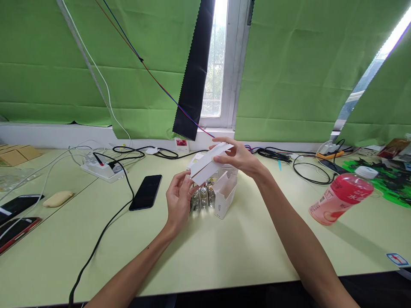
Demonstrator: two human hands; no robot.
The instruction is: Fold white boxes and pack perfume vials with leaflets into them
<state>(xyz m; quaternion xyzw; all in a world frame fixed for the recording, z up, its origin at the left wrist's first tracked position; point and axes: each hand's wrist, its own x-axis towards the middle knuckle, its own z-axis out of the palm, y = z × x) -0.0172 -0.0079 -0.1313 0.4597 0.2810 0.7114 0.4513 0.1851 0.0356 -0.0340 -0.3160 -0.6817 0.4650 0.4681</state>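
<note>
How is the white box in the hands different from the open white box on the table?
The flat white box is held in the air by the left hand and right hand; the open white box stands on the table, untouched. The flat white box looks long and thin; the open white box is upright with its flap up. Both are white cardboard.

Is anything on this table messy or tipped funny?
The pink drink bottle looks tilted over, though its cap is on and nothing has spilled. Black cables sprawl tangled along the back of the table. Both hands, left hand and right hand, hold a white folded box.
</note>
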